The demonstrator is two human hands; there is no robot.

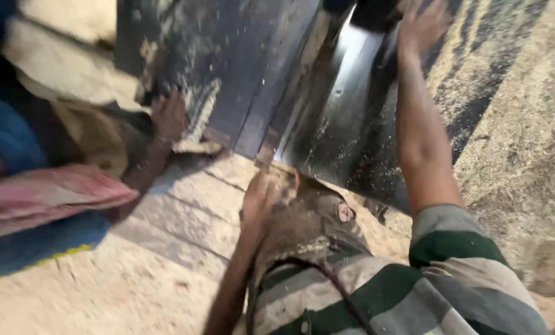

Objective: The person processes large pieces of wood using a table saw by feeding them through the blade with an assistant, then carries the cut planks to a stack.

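The big dark metal chute (346, 105), a sloped, shiny sheet dusted with pale husk or sawdust, fills the top middle of the view, running from about twelve o'clock down toward the centre, where its lower lip ends just above the person's lap. The person's left hand (260, 200) sits right at that lower lip, at roughly six o'clock from the chute's middle, fingers curled against the edge and the crumbly material there; whether it is clamped on something or only pressing I cannot tell. The right hand (421, 26) is up at one o'clock, fingers spread flat on the upper part of the metal, gripping nothing. To my eye the sensible way to work here is to keep that upper palm steadying the sheet while the lower hand scoops or clears at the lip, keeping fingers off the sharp edge and out from under it. At nine o'clock another person's hand (168, 115) rests against a second dark panel (222, 62), beside a lump of pale debris (197, 146). Further left lie a pink cloth (48, 195) and a blue one (8, 133). The floor (135, 279) below is pale concrete slabs strewn with dust, and a heap of the same fine stuff (519, 142) rises at three o'clock. The striped green-and-grey sleeve (457, 242) closes the bottom right.
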